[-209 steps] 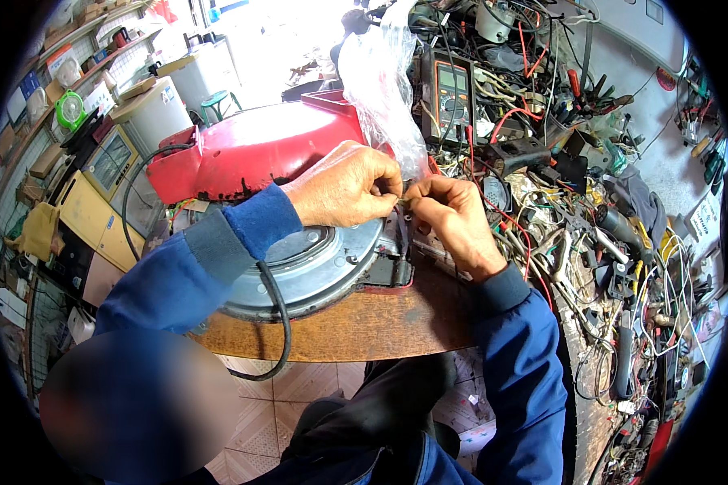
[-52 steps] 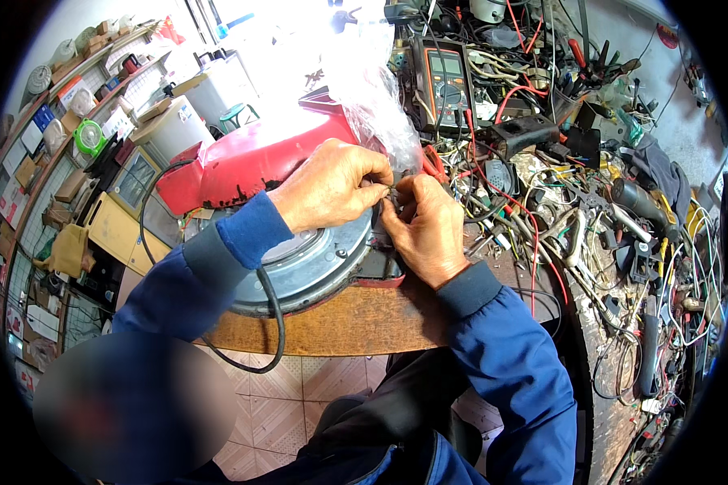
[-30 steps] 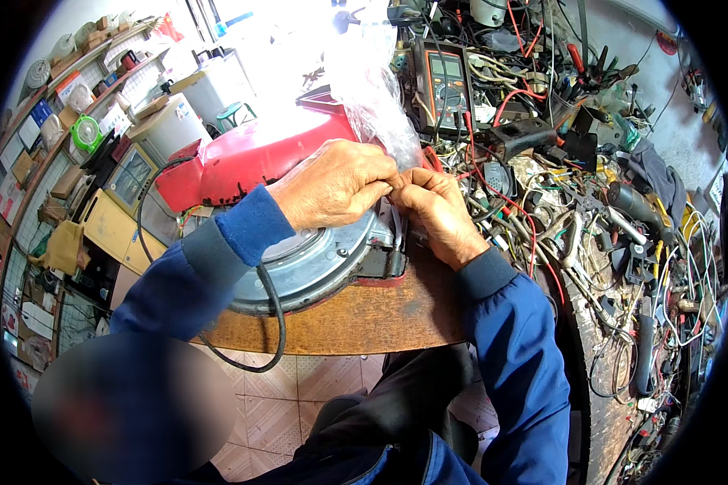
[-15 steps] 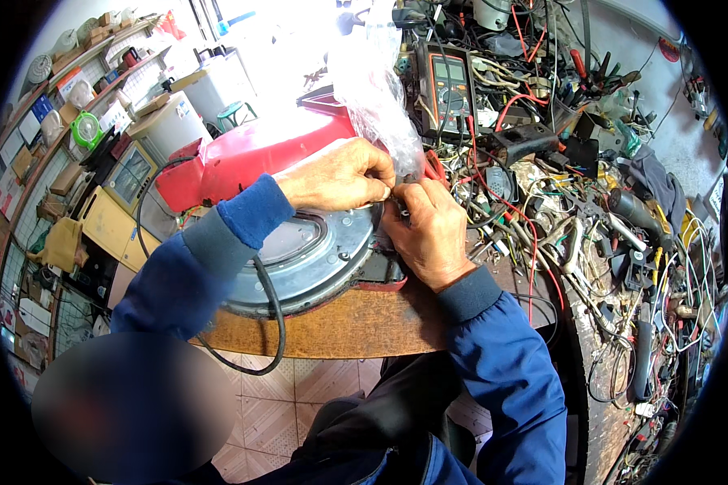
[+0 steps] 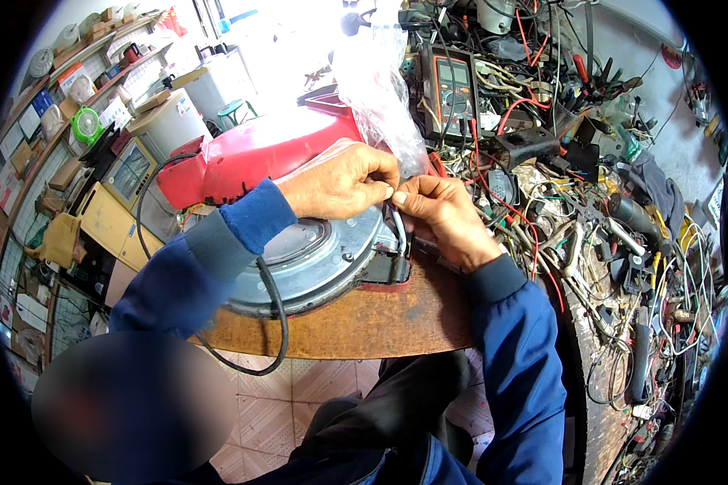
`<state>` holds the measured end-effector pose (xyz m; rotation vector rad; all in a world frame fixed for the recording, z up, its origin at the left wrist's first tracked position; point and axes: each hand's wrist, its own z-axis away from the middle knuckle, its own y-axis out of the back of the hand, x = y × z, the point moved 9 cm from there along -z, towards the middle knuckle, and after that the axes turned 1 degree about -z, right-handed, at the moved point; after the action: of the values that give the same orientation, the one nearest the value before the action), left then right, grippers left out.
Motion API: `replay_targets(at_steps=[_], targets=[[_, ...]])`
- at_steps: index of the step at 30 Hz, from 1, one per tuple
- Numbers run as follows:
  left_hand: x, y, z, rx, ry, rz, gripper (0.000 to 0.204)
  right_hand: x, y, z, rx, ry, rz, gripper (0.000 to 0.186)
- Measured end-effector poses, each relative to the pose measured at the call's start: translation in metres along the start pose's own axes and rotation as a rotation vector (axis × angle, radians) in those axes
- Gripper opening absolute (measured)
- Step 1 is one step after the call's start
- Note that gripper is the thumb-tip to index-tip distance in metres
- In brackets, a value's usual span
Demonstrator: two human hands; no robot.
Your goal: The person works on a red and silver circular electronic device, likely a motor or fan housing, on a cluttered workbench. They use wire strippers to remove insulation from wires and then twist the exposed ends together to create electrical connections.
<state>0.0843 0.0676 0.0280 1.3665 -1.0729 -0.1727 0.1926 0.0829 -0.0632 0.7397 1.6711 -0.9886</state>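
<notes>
Above round metal housing (image 5: 315, 259): left hand (image 5: 340, 182), right hand (image 5: 441, 218) both pinching thin wire (image 5: 396, 218).

A round, grey metal plate (image 5: 315, 259), shallow and dish-like, lies flat at the edge of the wooden bench, partly under a red housing (image 5: 259, 149). Thin white wires (image 5: 397, 222) rise from its black connector block (image 5: 388, 267), pinched between both hands' fingertips.

What the fingertips (image 5: 390, 194) pinch is too small to tell. The left hand (image 5: 340, 182) hides the disc's (image 5: 315, 250) upper rim. Glare washes out the bag's (image 5: 372, 81) top above the fingers. The lower-left corner is blurred.
</notes>
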Motion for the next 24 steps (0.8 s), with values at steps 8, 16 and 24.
replay_targets(at_steps=[8, 16, 24], targets=[[-0.012, -0.006, -0.001, 0.001, 0.048, 0.031, 0.011, -0.049, -0.037, 0.049, 0.497, 0.813, 1.045, 0.015], [-0.003, -0.001, 0.005, 0.046, 0.019, -0.017, 0.010, -0.045, -0.032, 0.036, 0.350, 0.716, 0.904, 0.007], [0.017, 0.004, 0.005, 0.153, -0.165, -0.170, 0.009, 0.001, -0.007, 0.008, 0.042, 0.005, -0.112, 0.010]])
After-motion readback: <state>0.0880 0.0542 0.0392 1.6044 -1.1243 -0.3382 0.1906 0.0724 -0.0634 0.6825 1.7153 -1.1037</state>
